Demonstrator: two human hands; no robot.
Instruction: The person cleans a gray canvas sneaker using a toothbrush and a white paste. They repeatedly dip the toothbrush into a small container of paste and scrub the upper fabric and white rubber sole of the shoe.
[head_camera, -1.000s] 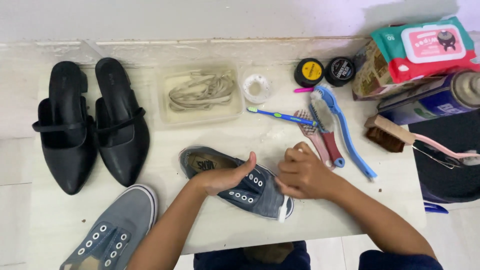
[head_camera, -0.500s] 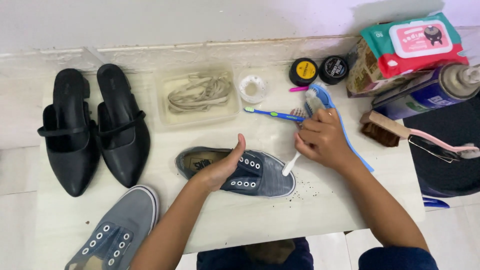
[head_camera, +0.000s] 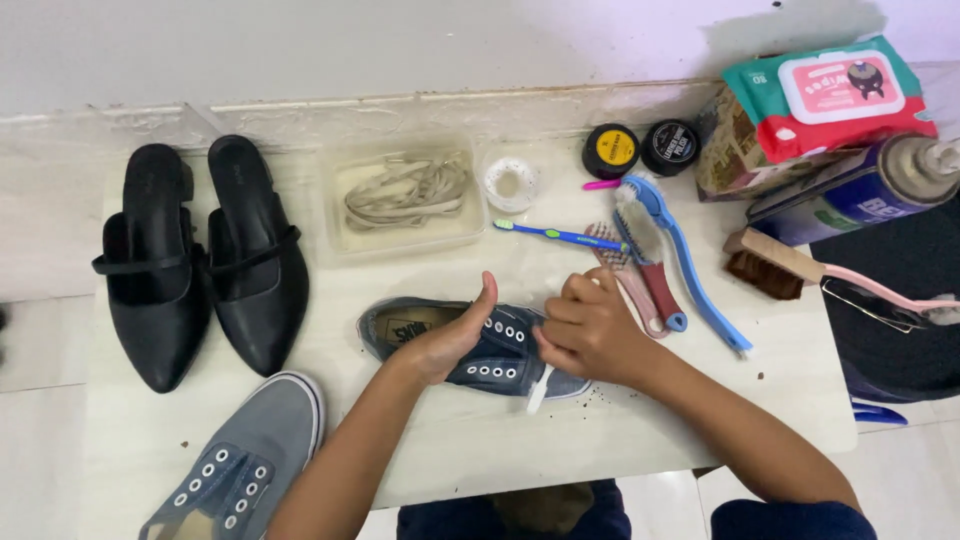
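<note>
A grey-blue lace-less sneaker (head_camera: 480, 352) lies on its side in the middle of the white table (head_camera: 640, 440). My left hand (head_camera: 450, 338) grips its upper, thumb raised. My right hand (head_camera: 592, 330) is closed around a small white-handled brush (head_camera: 538, 388) and presses it on the shoe's toe end. The matching second sneaker (head_camera: 240, 470) lies at the table's front left corner.
A pair of black pointed flats (head_camera: 200, 265) lies at left. A clear tray holding laces (head_camera: 405, 195), a small cup (head_camera: 510, 182), two polish tins (head_camera: 640, 148), a blue toothbrush (head_camera: 560, 236), several brushes (head_camera: 660, 255), a wipes pack (head_camera: 830, 90) and a spray can (head_camera: 860, 190) stand behind and to the right.
My right hand came back from the brushes at right to the shoe's toe, carrying the white-handled brush. My left hand stayed on the shoe.
</note>
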